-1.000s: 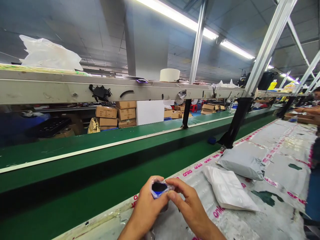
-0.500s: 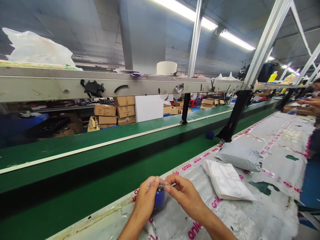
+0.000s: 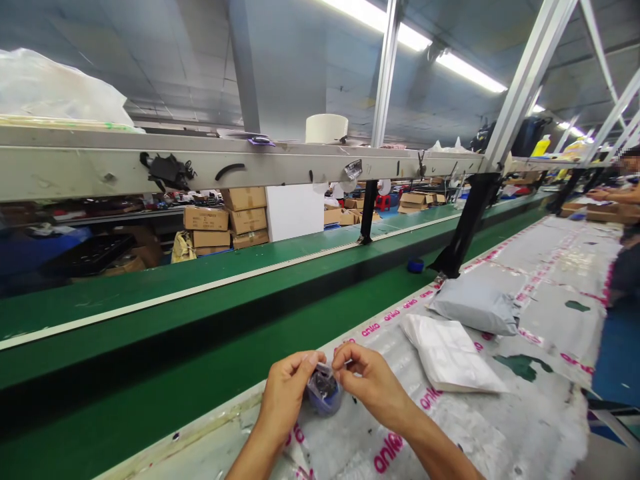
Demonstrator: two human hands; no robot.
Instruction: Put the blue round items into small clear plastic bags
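Observation:
A small clear plastic bag (image 3: 324, 395) with a blue and black item inside hangs between my two hands, low in the middle of the view. My left hand (image 3: 290, 388) is closed, thumb and forefinger pinching the bag's upper left edge. On the other side my right hand (image 3: 373, 385) pinches the bag near its upper right edge, fingers curled. Below the bag lies the table covering (image 3: 425, 427), a grey-white sheet with pink print. What exactly the item is cannot be made out through the plastic.
A stack of white bags (image 3: 453, 353) and a grey packet (image 3: 475, 305) lie right of my hands. Beyond the table edge runs a green conveyor (image 3: 240, 347) carrying a blue round item (image 3: 415, 265). Black posts (image 3: 463, 230) hold up a shelf. Another person's hand (image 3: 607, 194) shows far right.
The bag has turned between my hands, so the black part of the item now shows more. My fingertips have shifted at its upper edge. The whole view has moved slightly.

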